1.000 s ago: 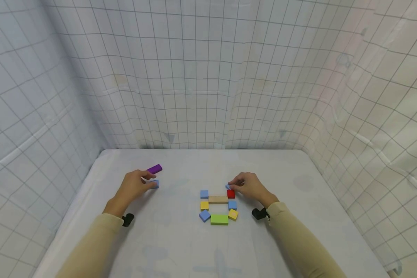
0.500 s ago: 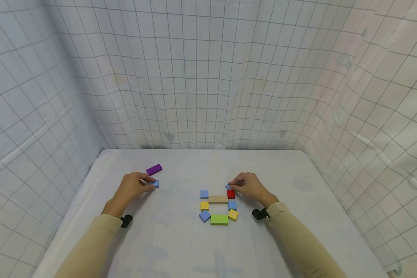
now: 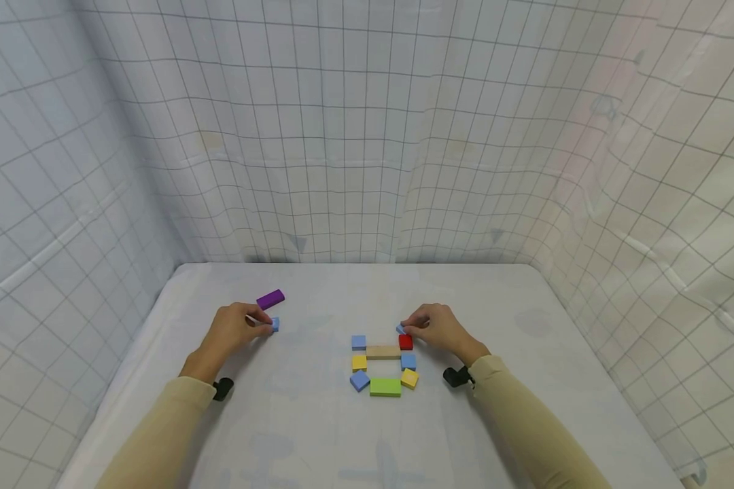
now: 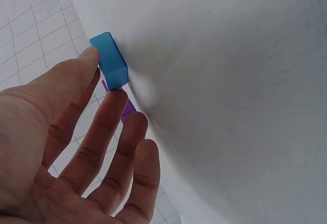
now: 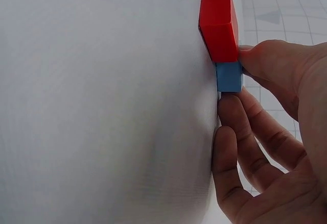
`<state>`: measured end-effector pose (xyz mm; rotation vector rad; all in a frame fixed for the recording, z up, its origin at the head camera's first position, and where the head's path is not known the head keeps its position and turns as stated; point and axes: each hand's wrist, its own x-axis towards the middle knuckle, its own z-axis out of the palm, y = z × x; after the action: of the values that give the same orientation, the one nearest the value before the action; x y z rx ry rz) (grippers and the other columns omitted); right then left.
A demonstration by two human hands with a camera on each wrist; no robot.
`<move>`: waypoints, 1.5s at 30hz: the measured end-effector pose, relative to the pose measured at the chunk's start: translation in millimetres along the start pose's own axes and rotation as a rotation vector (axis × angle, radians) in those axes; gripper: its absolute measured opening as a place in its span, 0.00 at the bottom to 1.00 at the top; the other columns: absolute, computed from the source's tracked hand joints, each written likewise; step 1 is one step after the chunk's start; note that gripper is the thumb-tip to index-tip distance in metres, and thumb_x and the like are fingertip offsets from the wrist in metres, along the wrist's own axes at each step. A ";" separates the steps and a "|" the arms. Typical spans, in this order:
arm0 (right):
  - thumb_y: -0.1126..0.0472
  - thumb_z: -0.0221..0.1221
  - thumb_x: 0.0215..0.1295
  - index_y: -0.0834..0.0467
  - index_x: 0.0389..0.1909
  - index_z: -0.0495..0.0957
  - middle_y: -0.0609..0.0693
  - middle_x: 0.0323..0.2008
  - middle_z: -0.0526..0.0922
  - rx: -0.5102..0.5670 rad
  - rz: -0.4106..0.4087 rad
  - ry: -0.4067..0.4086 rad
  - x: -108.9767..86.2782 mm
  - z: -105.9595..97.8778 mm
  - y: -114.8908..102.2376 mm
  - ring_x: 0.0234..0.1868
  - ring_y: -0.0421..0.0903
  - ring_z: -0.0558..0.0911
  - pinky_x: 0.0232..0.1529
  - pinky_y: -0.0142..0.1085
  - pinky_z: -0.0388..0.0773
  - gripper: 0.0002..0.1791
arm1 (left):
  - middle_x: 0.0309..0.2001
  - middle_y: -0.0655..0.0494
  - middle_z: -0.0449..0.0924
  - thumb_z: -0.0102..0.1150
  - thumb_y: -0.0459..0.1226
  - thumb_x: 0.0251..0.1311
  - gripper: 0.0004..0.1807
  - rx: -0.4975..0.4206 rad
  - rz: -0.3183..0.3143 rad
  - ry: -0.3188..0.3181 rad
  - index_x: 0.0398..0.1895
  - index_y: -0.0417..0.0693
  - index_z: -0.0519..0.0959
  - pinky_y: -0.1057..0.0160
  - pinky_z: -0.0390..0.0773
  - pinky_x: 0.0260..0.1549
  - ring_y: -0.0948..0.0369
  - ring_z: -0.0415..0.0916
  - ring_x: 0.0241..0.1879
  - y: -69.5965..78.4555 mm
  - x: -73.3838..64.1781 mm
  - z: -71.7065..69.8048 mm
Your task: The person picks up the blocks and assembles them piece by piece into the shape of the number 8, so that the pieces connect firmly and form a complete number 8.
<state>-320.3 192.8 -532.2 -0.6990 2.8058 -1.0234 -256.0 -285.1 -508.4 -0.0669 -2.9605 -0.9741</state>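
Note:
My left hand [image 3: 235, 329] pinches a small blue block [image 4: 110, 60] between thumb and fingers at the table's left side. Just behind it lies a purple block [image 3: 270, 299], half hidden by the fingers in the left wrist view. With thumb and fingertips, my right hand [image 3: 439, 330] grips another blue block [image 5: 229, 77]. That block sits right behind a red block [image 3: 406, 342], at the back right corner of a ring of blocks. Fingers cover part of it in the head view.
In the ring are a wooden plank [image 3: 382, 352], a green block [image 3: 385, 387], and several blue and yellow blocks, such as a yellow block [image 3: 359, 363] on the left. A white cloth covers the table [image 3: 306, 428]. Gridded curtains [image 3: 367, 170] stand behind and on both sides.
My left fingers have come down from beside the purple block and closed on the blue block, leaving more of the purple one in sight. The right hand has stayed in place.

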 end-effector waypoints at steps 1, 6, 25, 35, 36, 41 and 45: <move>0.59 0.77 0.78 0.51 0.50 0.98 0.46 0.50 0.96 0.000 0.000 0.000 0.1 0.1 0.1 0.49 0.40 0.89 0.56 0.41 0.92 0.05 | 0.50 0.45 0.97 0.82 0.39 0.71 0.05 0.001 0.003 0.003 0.43 0.48 0.94 0.58 0.84 0.42 0.48 0.89 0.49 0.0 -0.1 0.2; 0.59 0.77 0.77 0.51 0.50 0.98 0.46 0.50 0.96 -0.005 -0.002 0.000 -0.1 0.6 0.2 0.49 0.40 0.89 0.55 0.41 0.92 0.06 | 0.52 0.42 0.96 0.81 0.39 0.72 0.10 -0.009 0.018 0.006 0.50 0.43 0.94 0.52 0.89 0.46 0.45 0.91 0.50 -1.4 0.4 1.7; 0.60 0.78 0.77 0.51 0.49 0.98 0.46 0.50 0.96 0.001 0.005 0.007 -0.1 0.3 -1.3 0.48 0.40 0.88 0.54 0.38 0.91 0.05 | 0.51 0.43 0.97 0.81 0.40 0.73 0.13 -0.010 0.015 -0.020 0.54 0.42 0.95 0.56 0.87 0.44 0.48 0.90 0.49 13.1 8.5 11.9; 0.60 0.77 0.77 0.51 0.49 0.98 0.46 0.50 0.96 0.006 0.006 0.003 -0.1 0.3 -1.4 0.48 0.39 0.88 0.55 0.38 0.91 0.05 | 0.51 0.44 0.97 0.81 0.40 0.72 0.13 -0.029 0.046 -0.017 0.53 0.42 0.96 0.57 0.86 0.43 0.49 0.90 0.47 21.2 14.5 22.7; 0.60 0.77 0.77 0.51 0.49 0.98 0.46 0.50 0.96 0.005 0.006 0.003 -0.1 0.3 -1.4 0.48 0.39 0.88 0.55 0.39 0.91 0.05 | 0.51 0.44 0.97 0.81 0.40 0.72 0.13 -0.030 0.050 -0.018 0.53 0.42 0.96 0.57 0.86 0.43 0.49 0.90 0.47 21.9 15.3 23.8; 0.60 0.77 0.77 0.51 0.49 0.98 0.46 0.50 0.96 -0.001 0.002 0.003 -0.1 0.5 -1.3 0.48 0.39 0.88 0.55 0.40 0.92 0.05 | 0.51 0.44 0.98 0.82 0.39 0.71 0.13 -0.029 0.070 -0.019 0.53 0.41 0.96 0.56 0.88 0.43 0.50 0.91 0.46 26.3 19.0 28.6; 0.60 0.77 0.77 0.51 0.50 0.98 0.46 0.49 0.96 -0.003 0.004 0.002 -0.1 0.9 -0.8 0.48 0.39 0.87 0.55 0.39 0.91 0.06 | 0.50 0.45 0.98 0.83 0.39 0.70 0.13 -0.025 0.081 -0.015 0.52 0.42 0.96 0.54 0.89 0.45 0.50 0.92 0.45 31.6 21.6 32.9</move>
<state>-319.7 191.7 -532.4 -0.6931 2.8103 -1.0202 -276.3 -239.4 -515.4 -0.1931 -2.9335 -1.0054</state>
